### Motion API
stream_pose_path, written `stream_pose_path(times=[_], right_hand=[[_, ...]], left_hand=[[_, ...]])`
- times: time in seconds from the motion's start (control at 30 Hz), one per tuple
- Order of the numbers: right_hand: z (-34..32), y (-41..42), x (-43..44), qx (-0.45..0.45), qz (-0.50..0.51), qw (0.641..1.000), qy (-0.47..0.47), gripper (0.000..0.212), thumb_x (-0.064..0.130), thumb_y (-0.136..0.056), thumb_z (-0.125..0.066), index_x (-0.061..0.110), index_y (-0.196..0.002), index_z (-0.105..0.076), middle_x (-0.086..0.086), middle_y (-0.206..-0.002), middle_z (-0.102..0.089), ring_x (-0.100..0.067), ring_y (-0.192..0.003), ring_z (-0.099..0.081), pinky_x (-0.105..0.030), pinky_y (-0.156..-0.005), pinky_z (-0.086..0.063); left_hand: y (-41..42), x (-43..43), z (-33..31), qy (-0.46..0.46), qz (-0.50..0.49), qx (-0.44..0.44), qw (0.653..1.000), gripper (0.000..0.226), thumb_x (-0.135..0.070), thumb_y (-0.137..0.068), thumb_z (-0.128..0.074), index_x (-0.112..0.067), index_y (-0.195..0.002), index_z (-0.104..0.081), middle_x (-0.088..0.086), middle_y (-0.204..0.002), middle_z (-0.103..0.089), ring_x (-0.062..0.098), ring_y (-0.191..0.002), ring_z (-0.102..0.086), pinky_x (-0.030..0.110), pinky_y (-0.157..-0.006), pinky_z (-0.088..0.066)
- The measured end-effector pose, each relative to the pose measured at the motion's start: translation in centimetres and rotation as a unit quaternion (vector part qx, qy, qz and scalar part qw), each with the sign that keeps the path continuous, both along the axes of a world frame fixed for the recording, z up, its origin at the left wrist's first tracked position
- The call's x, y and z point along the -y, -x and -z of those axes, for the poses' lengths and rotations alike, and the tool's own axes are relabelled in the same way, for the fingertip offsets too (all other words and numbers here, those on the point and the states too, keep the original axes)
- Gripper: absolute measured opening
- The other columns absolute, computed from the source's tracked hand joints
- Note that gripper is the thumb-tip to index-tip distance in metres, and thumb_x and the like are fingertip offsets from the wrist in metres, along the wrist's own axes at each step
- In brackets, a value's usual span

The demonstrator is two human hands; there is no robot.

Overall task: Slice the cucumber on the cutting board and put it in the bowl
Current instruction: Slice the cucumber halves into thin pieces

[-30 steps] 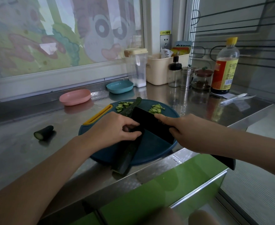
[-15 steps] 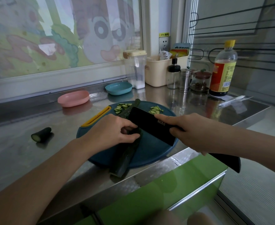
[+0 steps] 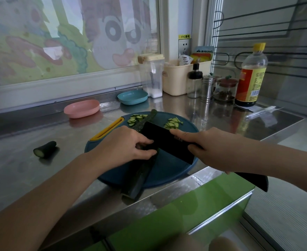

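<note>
A long dark cucumber lies across the round blue cutting board, its near end past the board's front edge. My left hand grips the cucumber at its middle. My right hand holds the handle of a black cleaver, forefinger along the blade's top; the blade stands across the cucumber beside my left fingers. Two small heaps of thin cucumber slices lie at the board's far side. A pink bowl and a blue bowl stand behind the board.
A cut cucumber end lies on the steel counter at the left. At the back right stand a clear container, a cream caddy, small jars and a sauce bottle. The counter edge runs just below the board.
The cleaver has stayed across the cucumber with little shift; my left hand keeps its grip. The camera has tilted slightly.
</note>
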State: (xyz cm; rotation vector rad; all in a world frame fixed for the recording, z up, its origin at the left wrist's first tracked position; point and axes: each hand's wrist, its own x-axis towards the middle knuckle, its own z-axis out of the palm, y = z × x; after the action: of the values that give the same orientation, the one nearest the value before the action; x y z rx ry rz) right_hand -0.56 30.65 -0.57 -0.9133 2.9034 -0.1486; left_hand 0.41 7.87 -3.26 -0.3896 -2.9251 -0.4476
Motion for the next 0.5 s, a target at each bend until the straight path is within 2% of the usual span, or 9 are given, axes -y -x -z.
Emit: stream_pose_path(times=[0.07,0.17,0.23,0.37,0.5], right_hand=[[0.7,0.0,0.5,-0.021,-0.007,1.0,-0.008,0.055,0.023,-0.102,-0.026,0.049,-0.146,-0.006,0.0,-0.062,-0.045,-0.01,-0.046,-0.043,-0.03,-0.059,-0.05],[1.5,0.3,0.9,-0.025,-0.007,1.0,0.008,0.054,0.024,-0.101,-0.026,0.048,-0.146,-0.008,-0.001,-0.064,-0.045,-0.015,-0.05,-0.044,-0.034,-0.062,-0.049],[1.6,0.3,0.9,-0.015,-0.002,1.0,0.019,0.054,0.024,-0.101,-0.026,0.048,-0.146,-0.009,-0.002,-0.064,-0.047,-0.014,-0.05,-0.044,-0.032,-0.061,-0.049],[1.4,0.4,0.2,0.005,0.023,0.999,0.042,0.054,0.023,-0.101,-0.027,0.051,-0.145,-0.011,0.001,-0.063,-0.049,-0.011,-0.045,-0.045,-0.025,-0.052,-0.047],[1.1,0.3,0.0,0.035,0.031,0.996,0.08,0.054,0.022,-0.101,-0.029,0.054,-0.142,-0.016,0.004,-0.063,-0.051,-0.007,-0.036,-0.048,-0.022,-0.048,-0.05]], left_hand=[[0.1,0.0,0.0,0.019,0.0,-0.002,1.0,0.041,-0.051,-0.08,-0.064,-0.036,-0.117,-0.065,-0.008,-0.078,-0.072,0.004,-0.071,-0.064,0.02,-0.068,-0.046],[0.0,0.0,0.0,0.021,0.002,-0.012,1.0,0.039,-0.051,-0.08,-0.063,-0.037,-0.117,-0.065,-0.01,-0.078,-0.072,0.003,-0.07,-0.063,0.019,-0.066,-0.046],[-0.2,0.0,0.0,0.01,0.003,-0.012,1.0,0.037,-0.048,-0.081,-0.065,-0.036,-0.116,-0.066,-0.013,-0.076,-0.069,0.0,-0.068,-0.061,0.012,-0.063,-0.042],[-0.3,0.0,-0.1,0.001,0.002,-0.013,1.0,0.039,-0.049,-0.081,-0.064,-0.034,-0.116,-0.066,-0.015,-0.074,-0.067,-0.004,-0.065,-0.058,0.007,-0.062,-0.039],[-0.3,0.1,0.0,0.004,0.004,-0.018,1.0,0.037,-0.049,-0.082,-0.064,-0.033,-0.116,-0.067,-0.007,-0.078,-0.073,0.003,-0.071,-0.064,0.016,-0.068,-0.045]])
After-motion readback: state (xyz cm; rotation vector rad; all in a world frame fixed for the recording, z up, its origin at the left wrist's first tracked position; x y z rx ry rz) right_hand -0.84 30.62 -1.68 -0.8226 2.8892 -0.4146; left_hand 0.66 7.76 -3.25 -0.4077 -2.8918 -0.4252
